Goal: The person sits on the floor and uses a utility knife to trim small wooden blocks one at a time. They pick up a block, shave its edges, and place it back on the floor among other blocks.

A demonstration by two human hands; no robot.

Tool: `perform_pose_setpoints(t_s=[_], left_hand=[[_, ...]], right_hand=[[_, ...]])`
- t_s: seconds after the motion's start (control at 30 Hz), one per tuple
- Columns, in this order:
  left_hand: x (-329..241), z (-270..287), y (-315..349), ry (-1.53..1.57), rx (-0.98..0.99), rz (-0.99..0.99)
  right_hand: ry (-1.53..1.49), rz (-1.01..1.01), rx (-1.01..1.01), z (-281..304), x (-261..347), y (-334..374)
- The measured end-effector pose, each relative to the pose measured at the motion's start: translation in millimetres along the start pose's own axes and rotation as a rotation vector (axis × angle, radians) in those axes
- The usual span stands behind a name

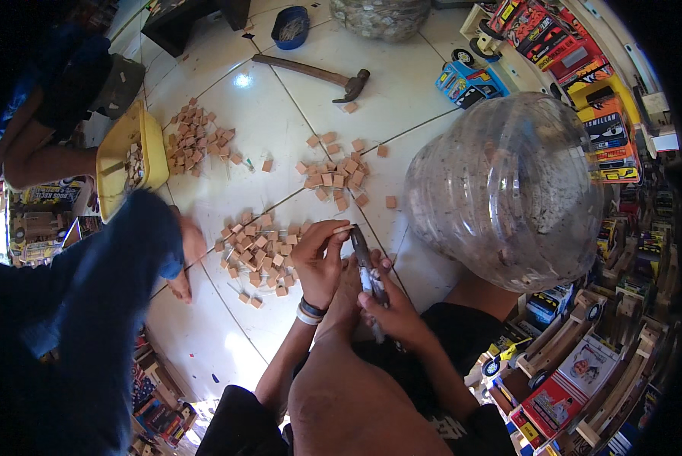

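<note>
My left hand (320, 258) pinches a small, pale wooden piece (344, 229) between thumb and fingertips. Wrapped around the handles of dark pliers (362, 258) is my right hand (396, 310), and the jaws point up and meet the wooden piece. Whether the jaws grip a nail there is too small to tell. Beside my left hand lies a pile of small wooden blocks (259, 254), several with thin nails sticking out. A second pile of blocks (339, 173) sits just beyond my hands, and a third pile (196, 140) lies farther left.
A hammer (303, 70) and a blue bowl of nails (291, 29) lie at the back. A large clear plastic container (508, 190) stands on the right, near toy trucks (470, 82). On the left, another person's leg (105, 281) is close to a yellow tub (155, 148).
</note>
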State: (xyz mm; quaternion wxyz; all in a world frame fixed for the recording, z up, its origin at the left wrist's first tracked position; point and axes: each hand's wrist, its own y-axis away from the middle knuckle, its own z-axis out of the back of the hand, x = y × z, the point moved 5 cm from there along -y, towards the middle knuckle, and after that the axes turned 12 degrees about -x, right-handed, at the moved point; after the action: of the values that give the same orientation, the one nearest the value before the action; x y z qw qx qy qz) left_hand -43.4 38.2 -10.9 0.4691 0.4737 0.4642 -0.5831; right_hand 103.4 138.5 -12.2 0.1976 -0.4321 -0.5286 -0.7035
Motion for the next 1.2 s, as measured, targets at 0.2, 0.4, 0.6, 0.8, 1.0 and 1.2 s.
perform_pose_setpoints(t_s=[0.2, 0.4, 0.6, 0.8, 1.0, 1.2], left_hand=[[-19.4, 2.8, 0.5, -0.272, -0.13, -0.145], [-8.5, 10.6, -13.5, -0.324, -0.028, -0.102], [2.6, 21.1, -19.1, 0.067, 0.084, 0.429], [-8.0, 18.9, -16.9, 0.17, 0.126, 0.544], [-7.8, 18.4, -10.9, 0.121, 0.182, 0.535], [-8.6, 18.6, -11.4, 0.149, 0.147, 0.514]], right_hand=[[0.565, 0.338, -0.259, -5.7, 21.8, 0.6], [0.491, 0.481, -0.351, -4.1, 31.4, -2.1], [0.412, 0.304, -0.226, 25.5, 30.0, -6.7], [0.357, 0.422, -0.083, 28.9, 29.9, -2.4], [0.246, 0.381, -0.033, 24.4, 27.8, -2.1], [0.278, 0.422, -0.068, 25.1, 31.1, 1.1]])
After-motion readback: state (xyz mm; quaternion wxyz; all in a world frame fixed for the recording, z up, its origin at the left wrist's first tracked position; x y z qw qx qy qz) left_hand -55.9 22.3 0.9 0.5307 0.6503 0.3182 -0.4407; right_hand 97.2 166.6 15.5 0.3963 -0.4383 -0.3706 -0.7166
